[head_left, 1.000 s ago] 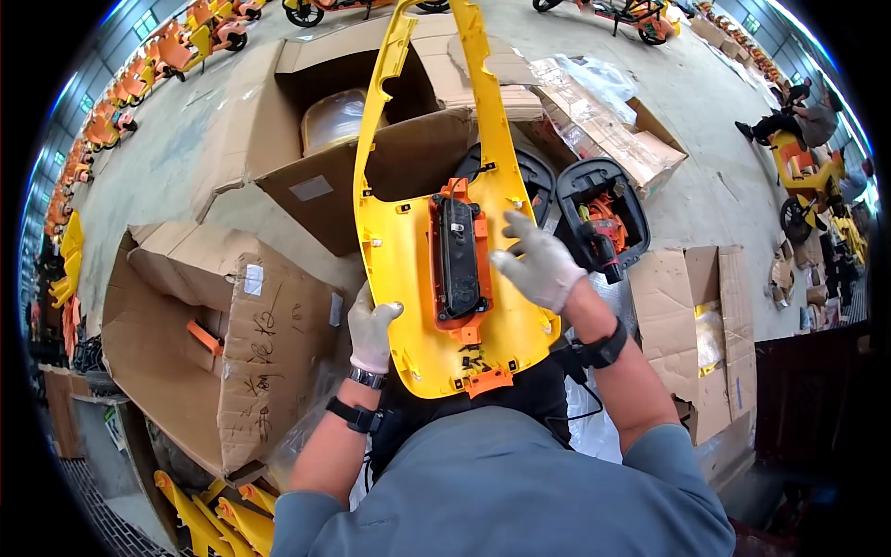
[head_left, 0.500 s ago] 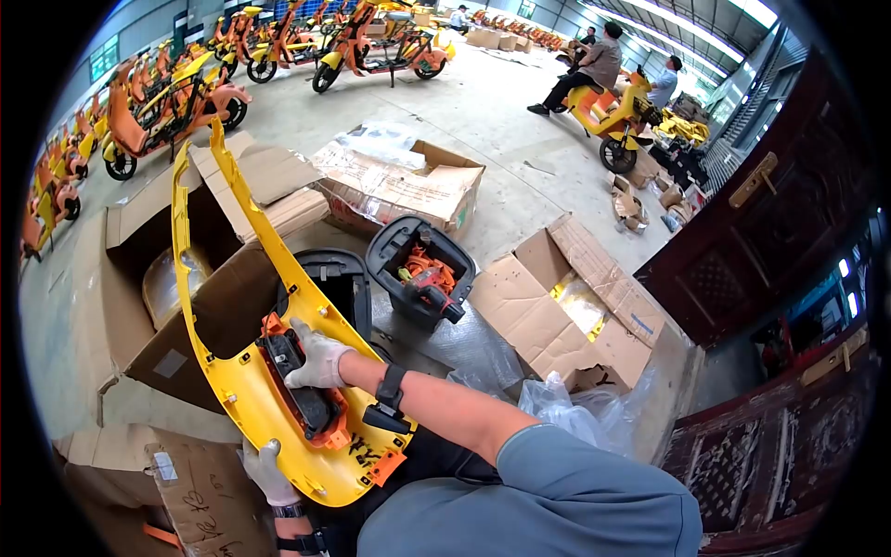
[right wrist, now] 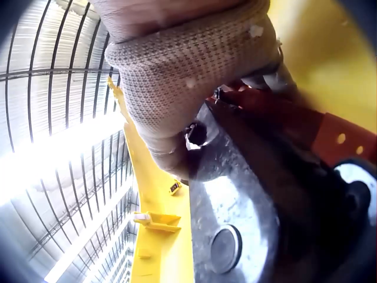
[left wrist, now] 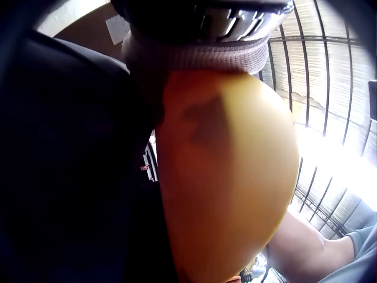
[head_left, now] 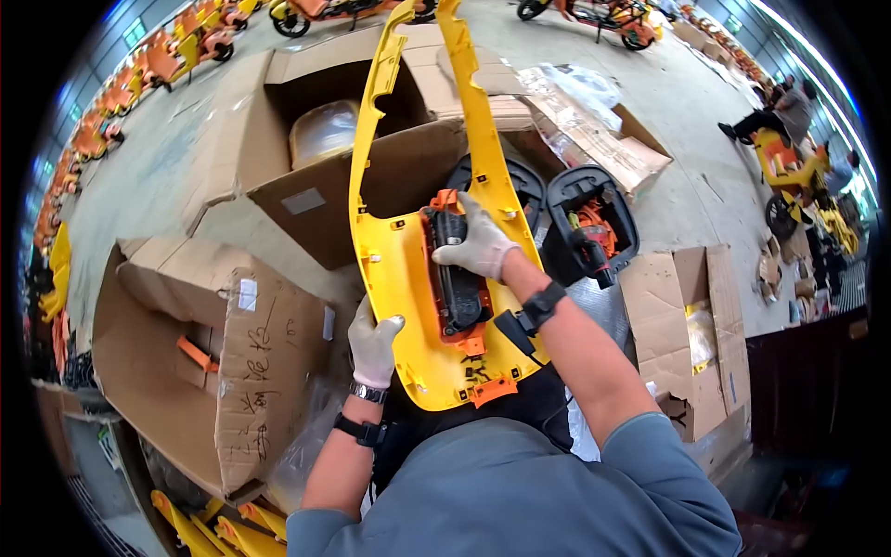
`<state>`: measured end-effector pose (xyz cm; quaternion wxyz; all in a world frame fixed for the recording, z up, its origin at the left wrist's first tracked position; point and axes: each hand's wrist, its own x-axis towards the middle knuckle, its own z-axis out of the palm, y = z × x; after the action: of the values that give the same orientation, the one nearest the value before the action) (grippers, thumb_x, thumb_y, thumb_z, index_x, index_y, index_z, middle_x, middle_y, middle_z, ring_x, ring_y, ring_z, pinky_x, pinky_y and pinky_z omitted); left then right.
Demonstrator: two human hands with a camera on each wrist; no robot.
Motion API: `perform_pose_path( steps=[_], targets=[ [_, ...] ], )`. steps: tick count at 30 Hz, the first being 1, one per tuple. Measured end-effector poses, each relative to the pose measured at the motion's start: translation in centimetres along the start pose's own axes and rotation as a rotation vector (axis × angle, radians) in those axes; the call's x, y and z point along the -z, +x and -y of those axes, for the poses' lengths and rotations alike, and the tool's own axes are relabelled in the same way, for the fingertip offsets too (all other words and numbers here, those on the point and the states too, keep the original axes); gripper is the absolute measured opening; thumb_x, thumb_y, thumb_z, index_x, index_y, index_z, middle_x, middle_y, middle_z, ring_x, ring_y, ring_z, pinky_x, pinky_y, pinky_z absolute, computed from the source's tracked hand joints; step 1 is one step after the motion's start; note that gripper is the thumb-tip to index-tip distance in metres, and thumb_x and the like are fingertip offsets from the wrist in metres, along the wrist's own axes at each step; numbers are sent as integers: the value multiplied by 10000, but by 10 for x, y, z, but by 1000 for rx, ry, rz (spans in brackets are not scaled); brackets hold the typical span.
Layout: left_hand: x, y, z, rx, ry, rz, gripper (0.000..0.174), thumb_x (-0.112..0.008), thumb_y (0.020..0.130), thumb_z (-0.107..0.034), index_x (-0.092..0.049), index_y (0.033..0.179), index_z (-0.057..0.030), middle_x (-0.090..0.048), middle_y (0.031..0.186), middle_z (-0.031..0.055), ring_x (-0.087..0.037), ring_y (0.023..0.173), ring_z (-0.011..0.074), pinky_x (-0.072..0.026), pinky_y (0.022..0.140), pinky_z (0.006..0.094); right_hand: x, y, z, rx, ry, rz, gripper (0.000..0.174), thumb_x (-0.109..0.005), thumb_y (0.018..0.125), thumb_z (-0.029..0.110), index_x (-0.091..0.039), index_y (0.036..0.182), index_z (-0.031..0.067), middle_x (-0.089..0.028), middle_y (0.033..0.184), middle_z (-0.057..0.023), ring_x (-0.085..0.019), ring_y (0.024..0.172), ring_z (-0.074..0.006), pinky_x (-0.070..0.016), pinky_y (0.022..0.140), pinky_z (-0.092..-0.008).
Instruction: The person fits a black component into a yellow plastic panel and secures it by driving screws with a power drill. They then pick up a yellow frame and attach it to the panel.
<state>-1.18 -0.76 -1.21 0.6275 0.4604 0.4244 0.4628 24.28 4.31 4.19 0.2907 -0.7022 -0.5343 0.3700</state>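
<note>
A large yellow scooter body panel (head_left: 399, 269), inner side up, lies across the person's lap. The gloved left hand (head_left: 373, 348) grips its left edge, thumb on the inner face and fingers underneath. In the left wrist view the panel's smooth curved side (left wrist: 259, 153) fills the middle, hiding the fingers. An oblong black unit (head_left: 457, 292) with an orange surround (head_left: 471, 342) sits along the panel's middle. The gloved right hand (head_left: 483, 243) grips the upper part of this unit, thumb across its face. Close up, the glove (right wrist: 194, 76) wraps over the unit's black end (right wrist: 230, 194).
Open cardboard boxes stand at the left (head_left: 251, 371), beyond the panel (head_left: 316, 223) and at the right (head_left: 659, 325). A black tub (head_left: 557, 209) beside the panel holds a power drill (head_left: 591, 252) and orange parts. Scooters (head_left: 603, 23) and a seated person (head_left: 789, 116) are farther off.
The right hand, raised open beside the unit at first, has come onto it and grips it. The left hand stays on the panel edge. The head view swung right, then back.
</note>
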Motion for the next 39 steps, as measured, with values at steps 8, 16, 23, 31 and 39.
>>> perform_pose_path(
  steps=[8,16,23,31,39],
  targets=[
    [-1,-3,-12,3,98,6,525,-579,848,-55,-582,1351,91,-724,1182,131,-696,1020,188,-541,926,299,13,-19,9,206,165,-226,1136,-913,709,234,-260,1579,-91,-544,1428,-223,-580,1289,-277,-442,1133,-345],
    [-1,-1,-6,-54,118,12,519,-581,847,-43,-587,1351,84,-709,1190,103,-670,1039,154,-527,928,276,0,-3,12,111,604,-258,941,-915,751,197,-401,1489,-79,-651,1255,-148,-653,1132,-212,-519,1011,-326],
    [7,-7,6,-30,-41,5,542,-556,841,-13,-571,1375,76,-696,1216,97,-667,1042,161,-527,927,289,-18,20,24,1,723,-364,724,-894,792,192,-532,1369,-54,-694,1186,-129,-685,1050,-218,-542,962,-322],
    [6,-16,-4,-82,-5,-40,538,-554,840,-7,-563,1373,71,-692,1209,96,-669,1041,178,-529,929,301,-22,28,25,-65,865,-303,623,-883,800,189,-587,1305,-25,-700,1164,-114,-688,1061,-212,-538,966,-321],
    [10,-11,5,-46,-30,-50,511,-532,858,17,-571,1365,62,-691,1199,88,-665,1035,170,-532,913,289,-13,31,18,-25,755,-180,675,-857,831,303,-550,1373,41,-678,1150,-98,-671,1006,-198,-582,818,-401]
  ],
)
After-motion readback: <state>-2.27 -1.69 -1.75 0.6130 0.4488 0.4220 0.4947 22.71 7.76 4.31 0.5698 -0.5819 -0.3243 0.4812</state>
